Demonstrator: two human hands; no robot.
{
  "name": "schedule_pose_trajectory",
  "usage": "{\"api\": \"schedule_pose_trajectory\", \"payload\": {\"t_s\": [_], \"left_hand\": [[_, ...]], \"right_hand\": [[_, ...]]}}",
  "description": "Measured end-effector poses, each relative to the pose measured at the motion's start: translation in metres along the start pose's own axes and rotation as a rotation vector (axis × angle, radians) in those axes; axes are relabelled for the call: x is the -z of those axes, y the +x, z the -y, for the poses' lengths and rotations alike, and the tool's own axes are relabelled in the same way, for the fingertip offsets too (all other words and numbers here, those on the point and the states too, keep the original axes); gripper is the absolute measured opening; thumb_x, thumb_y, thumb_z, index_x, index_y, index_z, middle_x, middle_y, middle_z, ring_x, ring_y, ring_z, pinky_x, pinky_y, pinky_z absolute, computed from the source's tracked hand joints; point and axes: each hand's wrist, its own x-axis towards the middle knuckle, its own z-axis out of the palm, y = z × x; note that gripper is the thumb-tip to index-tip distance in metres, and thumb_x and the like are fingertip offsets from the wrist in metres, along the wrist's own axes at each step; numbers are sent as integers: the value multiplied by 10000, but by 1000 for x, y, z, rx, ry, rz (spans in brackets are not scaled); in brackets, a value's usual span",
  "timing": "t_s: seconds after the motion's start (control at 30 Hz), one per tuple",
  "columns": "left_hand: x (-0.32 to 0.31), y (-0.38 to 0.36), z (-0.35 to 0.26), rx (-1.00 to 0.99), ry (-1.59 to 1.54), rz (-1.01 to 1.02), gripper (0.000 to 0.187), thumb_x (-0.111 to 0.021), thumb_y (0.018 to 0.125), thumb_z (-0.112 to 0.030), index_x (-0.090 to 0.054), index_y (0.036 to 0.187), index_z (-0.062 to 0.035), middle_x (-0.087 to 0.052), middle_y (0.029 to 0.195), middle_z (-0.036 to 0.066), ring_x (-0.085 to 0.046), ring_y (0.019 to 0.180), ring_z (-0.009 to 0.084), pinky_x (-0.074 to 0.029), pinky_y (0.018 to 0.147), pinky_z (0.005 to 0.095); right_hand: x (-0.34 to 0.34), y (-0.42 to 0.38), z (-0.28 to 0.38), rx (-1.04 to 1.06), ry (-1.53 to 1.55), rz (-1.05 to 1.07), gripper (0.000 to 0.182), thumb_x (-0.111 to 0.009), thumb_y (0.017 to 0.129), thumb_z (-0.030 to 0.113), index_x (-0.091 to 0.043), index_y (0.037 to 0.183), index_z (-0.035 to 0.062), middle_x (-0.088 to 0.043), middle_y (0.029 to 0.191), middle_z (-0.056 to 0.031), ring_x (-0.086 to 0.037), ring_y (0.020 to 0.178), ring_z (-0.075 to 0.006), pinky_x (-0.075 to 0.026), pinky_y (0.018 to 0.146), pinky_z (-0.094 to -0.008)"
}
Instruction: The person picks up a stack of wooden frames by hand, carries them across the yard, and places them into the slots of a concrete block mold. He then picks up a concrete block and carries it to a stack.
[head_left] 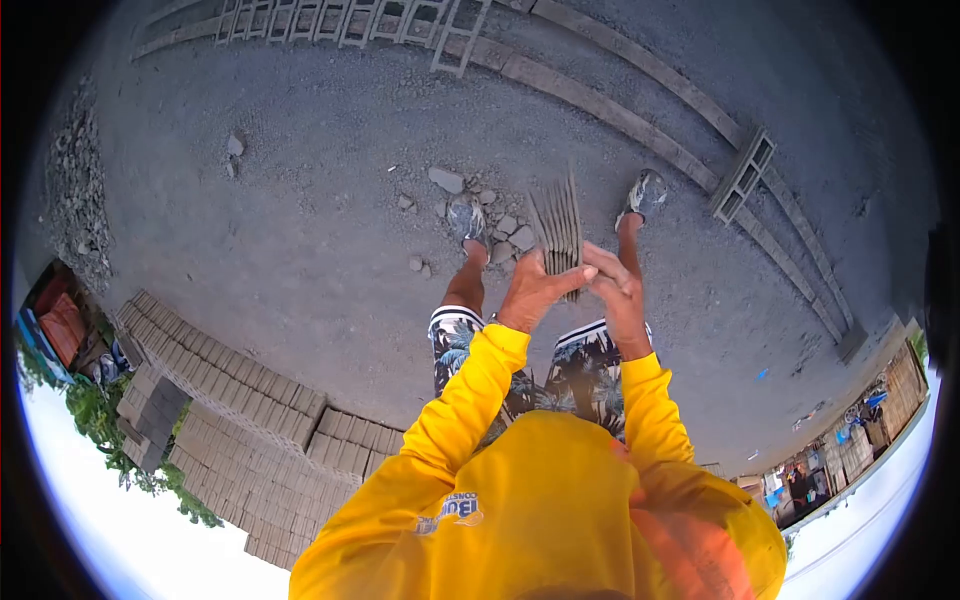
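Note:
A bundle of thin, flat grey-brown strips (pixel 560 220) stands out in front of my body, its far ends fanned and slightly blurred. My left hand (pixel 538 288) is closed around the near end from the left, with the thumb laid across the strips. From the right side, my right hand (pixel 616 292) grips the same end, fingers pressed against the edge and close to the left thumb. Below the bundle are my two shoes on the ground, with broken grey chunks (pixel 508 225) around the left one.
A row of hollow concrete blocks (pixel 345 22) lies along planks at the top. Another hollow block (pixel 745 176) rests across long boards (pixel 625 122) on the right. Large block stacks (pixel 225 375) rise at lower left, below a gravel heap (pixel 78 190). Sheds (pixel 820 470) stand at lower right.

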Motion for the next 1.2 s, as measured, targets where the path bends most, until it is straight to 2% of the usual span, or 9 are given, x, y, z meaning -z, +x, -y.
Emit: {"api": "schedule_pose_trajectory", "payload": {"t_s": [0.1,0.2,0.33,0.57,0.77,0.87,1.03,1.13,1.2], "left_hand": [[-63,14,-2,2,161,-22,392,-800,813,-134,-608,1122,11,-687,976,41,-631,861,103,-522,759,252],[-140,20,-16,73,225,25,410,-816,794,-119,-584,1107,9,-694,994,62,-652,898,116,-535,784,266],[-225,38,-20,158,260,118,452,-823,793,-107,-570,1150,7,-683,1048,56,-642,939,111,-529,826,267],[-347,97,-14,341,227,352,613,-858,742,-227,-556,1187,68,-661,1046,92,-605,969,119,-502,858,269],[-415,147,6,153,605,575,553,-888,717,-242,-595,1086,47,-667,980,107,-641,904,165,-517,813,310],[-441,185,11,131,708,655,584,-886,720,-261,-582,1108,50,-672,969,95,-642,894,147,-520,791,303],[-465,274,4,261,922,694,719,-864,718,-366,-560,1186,87,-676,1034,158,-650,975,201,-509,855,324],[-467,351,28,61,1362,615,792,-833,719,-419,-550,1264,82,-658,1140,216,-641,1042,276,-490,935,357],[-477,405,41,-35,1536,627,786,-812,721,-397,-550,1289,80,-640,1195,250,-632,1089,329,-480,965,371]], "right_hand": [[103,43,-35,-139,108,-218,427,-639,873,151,-611,1254,-40,-613,1296,-155,-573,1217,-271,-430,1038,-371],[153,89,-58,-227,-58,-19,398,-630,888,168,-627,1235,-27,-658,1205,-160,-609,1156,-264,-453,1012,-356],[196,120,-100,-265,370,234,383,-619,905,199,-621,1224,-14,-652,1195,-152,-610,1141,-250,-466,987,-343],[328,90,-48,-23,831,261,387,-583,945,244,-596,1247,1,-629,1217,-133,-588,1151,-237,-459,992,-352],[400,101,-48,235,944,209,394,-552,979,282,-574,1267,14,-609,1236,-117,-570,1160,-225,-452,995,-360],[416,99,-61,281,994,53,398,-536,997,302,-563,1277,20,-599,1245,-108,-560,1165,-220,-449,997,-364],[439,100,-163,-104,1247,-532,294,-530,947,192,-629,1116,-28,-692,1081,-111,-672,965,-223,-542,866,-324],[444,122,-193,-5,827,-1029,242,-649,859,154,-668,1011,-33,-693,1028,-75,-640,901,-201,-512,825,-323],[456,132,-192,-150,584,-1215,286,-733,794,175,-674,980,-34,-679,1020,-61,-608,868,-192,-491,796,-339]]}}
